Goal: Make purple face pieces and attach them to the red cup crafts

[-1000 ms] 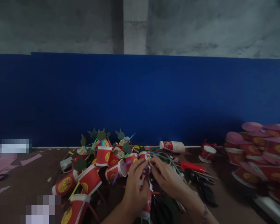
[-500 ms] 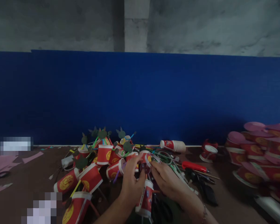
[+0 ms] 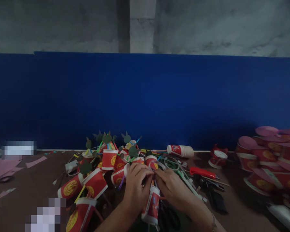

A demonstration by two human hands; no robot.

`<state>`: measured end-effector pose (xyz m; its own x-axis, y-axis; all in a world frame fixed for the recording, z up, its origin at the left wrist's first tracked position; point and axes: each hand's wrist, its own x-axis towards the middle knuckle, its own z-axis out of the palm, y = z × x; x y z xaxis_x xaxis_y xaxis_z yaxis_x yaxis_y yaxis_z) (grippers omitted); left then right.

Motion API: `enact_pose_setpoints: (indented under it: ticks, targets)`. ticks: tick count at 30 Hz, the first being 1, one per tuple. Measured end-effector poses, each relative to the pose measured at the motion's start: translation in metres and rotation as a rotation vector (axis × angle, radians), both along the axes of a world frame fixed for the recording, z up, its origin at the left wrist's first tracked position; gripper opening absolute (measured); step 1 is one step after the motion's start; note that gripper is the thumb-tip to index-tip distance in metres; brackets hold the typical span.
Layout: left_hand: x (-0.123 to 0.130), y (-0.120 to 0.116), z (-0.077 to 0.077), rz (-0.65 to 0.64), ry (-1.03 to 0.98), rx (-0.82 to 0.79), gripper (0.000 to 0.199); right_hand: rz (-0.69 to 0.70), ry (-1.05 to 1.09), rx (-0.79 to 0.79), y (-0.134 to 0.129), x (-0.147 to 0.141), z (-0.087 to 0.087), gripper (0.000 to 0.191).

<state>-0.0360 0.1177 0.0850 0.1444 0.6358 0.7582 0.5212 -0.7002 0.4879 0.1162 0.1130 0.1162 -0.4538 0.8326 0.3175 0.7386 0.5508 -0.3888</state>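
My left hand [image 3: 138, 183] and my right hand [image 3: 171, 184] meet at the fingertips, both closed in a pinch. Whatever lies between the fingers is hidden. Just below them a red and white paper cup [image 3: 151, 205] is tilted, with thin straws at its upper end leading up under my fingers. Behind my fingertips stands another red paper cup [image 3: 151, 161] with a yellow emblem. Dark scissors [image 3: 170, 217] lie partly hidden beneath my right forearm.
Left are piled red cup figures [image 3: 95, 183] with dark paper heads and straws. Right lie a red glue gun [image 3: 203, 173], stacked cups [image 3: 180, 150] and a small red drum-like cup piece [image 3: 217, 158]. Pink-topped cups [image 3: 268, 158] crowd the far right; a blue panel [image 3: 145, 100] stands behind.
My hands have drawn together. The dark round piece that showed between them is now covered by my fingers, and my left fingers have come down off the cup behind.
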Motion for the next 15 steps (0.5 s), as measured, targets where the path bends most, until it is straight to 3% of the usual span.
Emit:
enact_pose_setpoints:
  ticks: [3,6,9,13,15]
  targets:
    - [-0.002,-0.003,0.001,0.001,-0.004,0.028,0.011,-0.009,0.116,-0.068,-0.001,-0.002,-0.002,0.026]
    - [-0.003,-0.007,0.001,-0.019,-0.058,0.045,0.012,0.047,0.333,-0.245,-0.002,-0.005,-0.003,0.029]
    - [-0.002,-0.010,0.004,-0.086,-0.189,-0.049,0.012,0.071,0.429,-0.337,-0.003,-0.006,0.002,0.032]
    - [-0.007,-0.006,0.018,-0.141,-0.474,-0.252,0.014,-0.107,0.258,-0.159,0.005,0.009,0.005,0.031]
    - [-0.014,-0.002,0.025,-0.249,-0.441,-0.421,0.011,-0.234,0.032,-0.113,0.014,0.021,0.000,0.032]
